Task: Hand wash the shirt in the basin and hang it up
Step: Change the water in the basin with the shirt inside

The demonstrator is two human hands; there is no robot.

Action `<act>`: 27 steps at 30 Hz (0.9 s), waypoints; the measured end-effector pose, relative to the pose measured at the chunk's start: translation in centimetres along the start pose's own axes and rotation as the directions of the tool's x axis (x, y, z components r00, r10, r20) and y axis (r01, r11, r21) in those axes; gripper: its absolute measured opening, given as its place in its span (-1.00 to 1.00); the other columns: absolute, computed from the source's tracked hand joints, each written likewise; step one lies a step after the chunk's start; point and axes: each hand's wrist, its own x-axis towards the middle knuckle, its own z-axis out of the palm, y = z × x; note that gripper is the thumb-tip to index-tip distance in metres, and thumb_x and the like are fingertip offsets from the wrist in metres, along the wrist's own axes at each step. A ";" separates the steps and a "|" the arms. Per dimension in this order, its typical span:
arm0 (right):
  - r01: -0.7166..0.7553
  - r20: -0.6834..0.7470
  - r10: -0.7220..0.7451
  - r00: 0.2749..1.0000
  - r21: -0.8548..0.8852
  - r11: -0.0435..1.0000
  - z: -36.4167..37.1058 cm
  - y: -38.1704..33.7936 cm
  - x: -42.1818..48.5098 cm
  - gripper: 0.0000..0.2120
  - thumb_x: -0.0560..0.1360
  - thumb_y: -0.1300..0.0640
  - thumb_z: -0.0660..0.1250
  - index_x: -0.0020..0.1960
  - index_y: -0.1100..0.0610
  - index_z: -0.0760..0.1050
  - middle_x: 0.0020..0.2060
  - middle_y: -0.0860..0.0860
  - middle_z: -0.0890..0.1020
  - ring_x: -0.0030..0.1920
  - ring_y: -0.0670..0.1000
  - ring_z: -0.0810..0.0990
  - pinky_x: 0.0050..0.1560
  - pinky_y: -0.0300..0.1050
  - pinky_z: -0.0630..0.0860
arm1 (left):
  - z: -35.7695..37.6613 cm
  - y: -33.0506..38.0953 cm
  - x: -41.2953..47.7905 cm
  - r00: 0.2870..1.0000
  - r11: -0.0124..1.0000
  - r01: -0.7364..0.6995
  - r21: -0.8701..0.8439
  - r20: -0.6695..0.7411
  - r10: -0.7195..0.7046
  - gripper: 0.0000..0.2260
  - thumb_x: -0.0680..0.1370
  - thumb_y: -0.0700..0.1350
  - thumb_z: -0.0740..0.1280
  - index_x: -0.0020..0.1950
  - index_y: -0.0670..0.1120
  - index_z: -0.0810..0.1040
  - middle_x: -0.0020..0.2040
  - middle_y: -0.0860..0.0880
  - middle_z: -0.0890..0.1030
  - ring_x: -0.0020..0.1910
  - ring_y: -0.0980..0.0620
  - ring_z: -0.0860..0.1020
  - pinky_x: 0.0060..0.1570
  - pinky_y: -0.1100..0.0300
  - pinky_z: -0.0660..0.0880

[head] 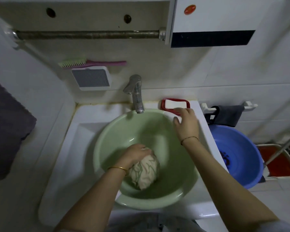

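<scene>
With the left hand gripping the bunched shirt at six o'clock in the green basin, the spread, empty right hand at two o'clock should pinch the soap firmly by its sides, as it is probably slippery.

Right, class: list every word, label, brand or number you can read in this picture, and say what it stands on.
No text can be read.
Red round sticker on the white cabinet: marks too blurred to read.
Dark marks inside the blue basin: a blurred pattern, not legible.
</scene>
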 end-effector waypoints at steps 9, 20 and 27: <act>-0.386 0.421 0.235 0.876 0.320 0.865 7.3 -3.2 2.0 -0.76 0.51 0.36 0.17 0.11 0.17 0.48 0.00 0.12 0.51 -0.05 0.06 0.49 -0.01 -0.05 0.48 | -11.4 7.0 0.7 0.822 0.850 -0.285 -0.443 -0.569 -0.021 -0.78 0.49 -0.06 0.26 -0.34 -0.04 0.51 -0.13 -0.09 0.59 -0.06 -0.16 0.52 0.07 0.10 0.43; -0.243 0.389 0.174 0.905 0.136 0.960 9.8 -0.6 1.9 -0.74 0.50 0.30 0.21 0.16 0.17 0.51 0.15 0.13 0.50 0.05 0.05 0.53 0.17 -0.12 0.44 | -13.0 8.7 1.8 0.831 0.772 -0.367 -0.519 -0.556 0.022 -0.75 0.62 -0.07 0.20 -0.19 -0.07 0.57 -0.09 0.01 0.60 -0.26 0.20 0.42 -0.17 0.24 0.33; -0.255 0.365 0.191 0.911 0.134 0.958 9.4 0.9 1.5 -0.75 0.51 0.32 0.19 0.12 0.20 0.53 0.11 0.13 0.54 0.05 0.05 0.54 0.06 -0.20 0.43 | -12.9 8.6 2.8 0.805 0.779 -0.368 -0.507 -0.594 -0.006 -0.67 0.61 -0.03 0.20 -0.35 0.01 0.52 -0.03 -0.03 0.63 -0.03 0.01 0.50 -0.03 0.16 0.36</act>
